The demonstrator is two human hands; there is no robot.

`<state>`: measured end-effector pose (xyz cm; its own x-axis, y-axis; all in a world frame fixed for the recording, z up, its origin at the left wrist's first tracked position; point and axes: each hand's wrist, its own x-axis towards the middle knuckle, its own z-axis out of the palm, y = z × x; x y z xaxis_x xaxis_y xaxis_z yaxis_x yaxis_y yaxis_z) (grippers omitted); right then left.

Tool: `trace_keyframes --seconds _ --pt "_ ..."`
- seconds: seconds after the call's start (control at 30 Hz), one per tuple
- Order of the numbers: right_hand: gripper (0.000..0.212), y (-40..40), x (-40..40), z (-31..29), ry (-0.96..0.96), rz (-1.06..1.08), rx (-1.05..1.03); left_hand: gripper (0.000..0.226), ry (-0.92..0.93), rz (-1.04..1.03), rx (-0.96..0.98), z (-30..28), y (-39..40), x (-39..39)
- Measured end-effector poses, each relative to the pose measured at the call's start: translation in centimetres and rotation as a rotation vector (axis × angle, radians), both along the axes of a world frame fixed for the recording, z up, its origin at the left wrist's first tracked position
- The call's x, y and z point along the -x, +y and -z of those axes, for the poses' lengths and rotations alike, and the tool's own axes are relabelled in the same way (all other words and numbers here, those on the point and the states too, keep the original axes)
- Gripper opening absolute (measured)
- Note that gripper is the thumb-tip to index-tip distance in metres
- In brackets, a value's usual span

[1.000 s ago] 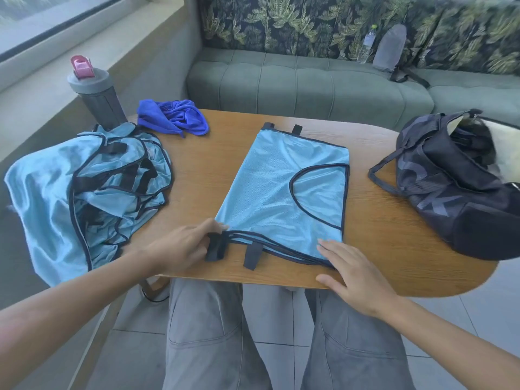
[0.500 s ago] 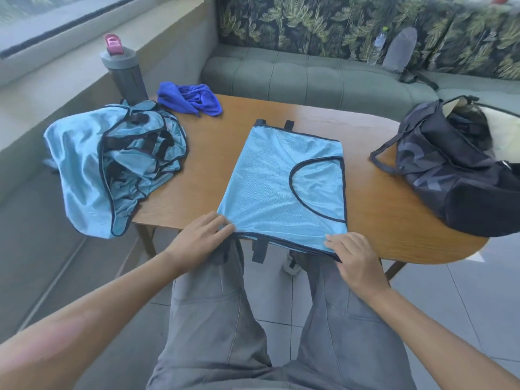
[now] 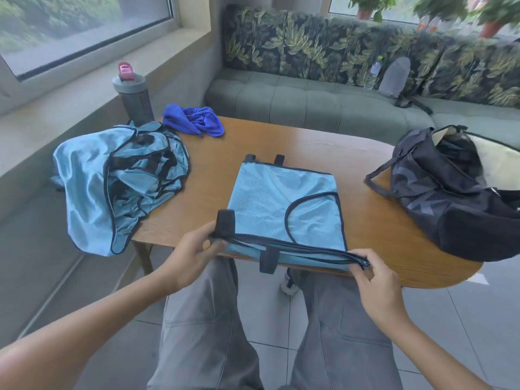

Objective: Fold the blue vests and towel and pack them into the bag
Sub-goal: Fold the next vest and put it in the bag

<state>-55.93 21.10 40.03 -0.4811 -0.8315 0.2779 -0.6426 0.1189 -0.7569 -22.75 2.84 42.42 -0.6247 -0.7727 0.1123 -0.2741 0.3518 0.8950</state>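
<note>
Currently, the folded blue vest (image 3: 270, 198) lies flat near the middle of the wooden table (image 3: 374, 229), its near hem lifted off the table edge at 6 o'clock. Left hand (image 3: 194, 251): fingers and thumb curled, pinching the near-left corner of the vest; a black strap tab (image 3: 226, 221) stands up just above the thumb. Right hand (image 3: 374, 277): thumb and fingers pinch the near-right corner, where the dark piping layers bunch together. Hem runs taut between the two hands. A second black tab (image 3: 267, 260) hangs down from the hem, between the hands. Two more tabs (image 3: 264, 159) poke out at the vest's far edge, 12 o'clock side.

Pile of unfolded blue vests (image 3: 118, 184): at 9 o'clock from the held vest, crumpled, draped over the table's left edge. Royal-blue towel (image 3: 194, 121): bunched, at 11 o'clock, far-left corner of the table, just beyond the pile. Dark bag (image 3: 450, 198): at 3 o'clock, on the table's right end, well apart from the vest, mouth open with pale lining showing.

Grey bottle with pink cap (image 3: 132, 97) stands behind the pile, at the window ledge. Green sofa (image 3: 309, 99) behind the table, leaf-print backrest. Person's legs in grey trousers (image 3: 202, 333) below the table edge.
</note>
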Motion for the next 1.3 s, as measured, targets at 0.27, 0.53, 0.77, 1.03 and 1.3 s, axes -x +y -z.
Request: trace_keyframes --seconds 0.27,0.53,0.77,1.03,1.3 --pt "0.007 -5.8 1.5 -4.5 0.044 0.109 0.121 0.034 0.077 -0.202 -0.003 -3.3 -4.5 5.8" --pt "0.004 -16.4 6.6 -5.4 0.133 0.109 0.039 0.038 -0.073 -0.343 -0.002 -4.1 -13.6 11.9" --pt "0.007 -23.7 11.4 -0.1 0.108 0.111 -0.188 0.023 -0.341 -0.391 -0.089 1.2 -20.5 15.9" --pt "0.027 -21.5 7.7 2.4 0.308 0.070 -0.075 0.038 -0.302 -0.584 0.212 3.7 -12.9 15.7" --pt "0.036 -24.4 -1.2 3.2 0.460 -0.669 -0.216 0.067 -0.698 -0.352 0.434 7.9 -9.2 14.2"
